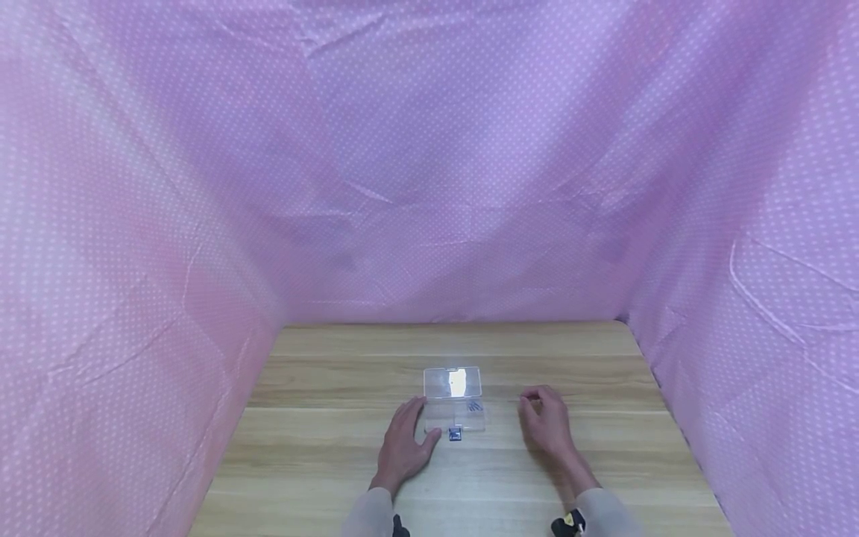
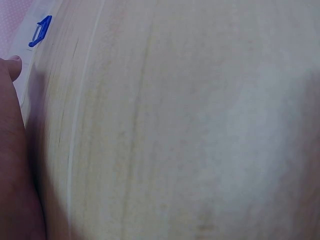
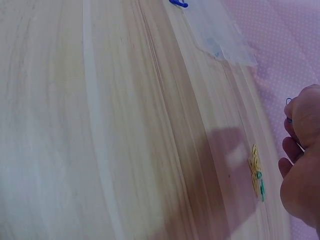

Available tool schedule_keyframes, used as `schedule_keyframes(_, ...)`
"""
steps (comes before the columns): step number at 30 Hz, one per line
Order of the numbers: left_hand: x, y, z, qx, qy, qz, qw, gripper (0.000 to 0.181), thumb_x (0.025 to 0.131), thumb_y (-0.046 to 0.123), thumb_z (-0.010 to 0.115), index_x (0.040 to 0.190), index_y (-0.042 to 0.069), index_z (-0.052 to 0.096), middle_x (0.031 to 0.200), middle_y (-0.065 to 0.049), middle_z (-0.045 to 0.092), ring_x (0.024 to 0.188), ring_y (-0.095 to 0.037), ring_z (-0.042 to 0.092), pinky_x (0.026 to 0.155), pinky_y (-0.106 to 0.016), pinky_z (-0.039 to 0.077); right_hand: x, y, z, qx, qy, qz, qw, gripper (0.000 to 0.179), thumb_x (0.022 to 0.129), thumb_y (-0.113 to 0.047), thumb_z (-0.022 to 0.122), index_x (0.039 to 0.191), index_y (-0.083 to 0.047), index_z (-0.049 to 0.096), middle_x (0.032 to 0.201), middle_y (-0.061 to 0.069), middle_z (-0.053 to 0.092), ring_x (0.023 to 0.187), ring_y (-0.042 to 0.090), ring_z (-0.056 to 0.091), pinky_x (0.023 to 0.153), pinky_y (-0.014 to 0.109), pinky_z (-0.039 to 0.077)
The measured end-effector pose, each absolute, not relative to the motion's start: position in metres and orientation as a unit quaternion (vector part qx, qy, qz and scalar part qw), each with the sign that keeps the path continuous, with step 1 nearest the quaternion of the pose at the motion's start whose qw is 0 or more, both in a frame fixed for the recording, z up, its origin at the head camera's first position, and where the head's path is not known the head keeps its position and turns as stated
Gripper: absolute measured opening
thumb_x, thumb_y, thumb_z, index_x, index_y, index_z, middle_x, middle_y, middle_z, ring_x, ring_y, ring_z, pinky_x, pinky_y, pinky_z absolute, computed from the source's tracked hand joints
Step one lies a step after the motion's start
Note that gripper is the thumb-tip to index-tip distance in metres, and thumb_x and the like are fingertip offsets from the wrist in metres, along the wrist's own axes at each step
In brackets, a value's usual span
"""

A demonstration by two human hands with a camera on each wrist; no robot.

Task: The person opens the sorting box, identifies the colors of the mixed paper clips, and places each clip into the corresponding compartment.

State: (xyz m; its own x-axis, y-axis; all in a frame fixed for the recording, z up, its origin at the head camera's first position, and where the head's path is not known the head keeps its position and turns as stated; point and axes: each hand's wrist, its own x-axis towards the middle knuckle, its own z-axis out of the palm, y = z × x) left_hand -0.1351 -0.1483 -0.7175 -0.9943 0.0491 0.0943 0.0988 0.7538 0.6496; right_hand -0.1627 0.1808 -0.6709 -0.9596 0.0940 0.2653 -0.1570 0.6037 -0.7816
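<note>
A clear plastic box point(image 1: 439, 415) lies on the table with its lid point(image 1: 438, 382) folded back away from me. Its right compartment contains several small blue paper clips point(image 1: 475, 406). A blue clasp point(image 1: 455, 434) is at the front edge. My left hand point(image 1: 405, 446) rests against the box's left side, fingers extended, thumb at the front corner. To the right of the box, my right hand point(image 1: 546, 421) is held over the table. Its thumb and forefinger pinch a paper clip point(image 3: 288, 101), only a bluish wire loop of which shows past the fingertips.
Beneath the right hand, several yellow paper clips point(image 3: 254, 170) and a green one point(image 3: 262, 191) lie bunched on the wooden table point(image 1: 322, 432). Pink dotted cloth point(image 1: 456, 268) surrounds the table at the back and both sides.
</note>
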Motion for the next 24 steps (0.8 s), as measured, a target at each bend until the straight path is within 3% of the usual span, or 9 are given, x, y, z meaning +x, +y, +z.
schedule_keyframes(15, -0.136, -0.149, -0.718, -0.038, -0.936, -0.348, 0.031, 0.075, 0.102, 0.056, 0.076, 0.166, 0.025, 0.055, 0.174, -0.007, 0.056, 0.166, -0.039, 0.048, 0.140, -0.062, 0.040, -0.169, 0.149, -0.668, 0.024, -0.882, 0.456, 0.115, 0.011, 0.100, 0.003, 0.077, 0.109, -0.004, 0.079, 0.107, 0.011, 0.080, 0.111, 0.032, 0.072, 0.104, 0.051, 0.063)
schedule_keyframes(24, -0.136, -0.147, -0.716, -0.038, -0.935, -0.351, 0.028, 0.075, 0.102, 0.056, 0.076, 0.167, 0.024, 0.055, 0.175, -0.007, 0.056, 0.166, -0.040, 0.047, 0.139, -0.064, 0.040, -0.170, 0.130, -0.668, 0.015, -0.877, 0.475, 0.068, 0.010, 0.103, -0.001, 0.076, 0.110, -0.008, 0.078, 0.110, 0.007, 0.077, 0.114, 0.025, 0.070, 0.107, 0.045, 0.065)
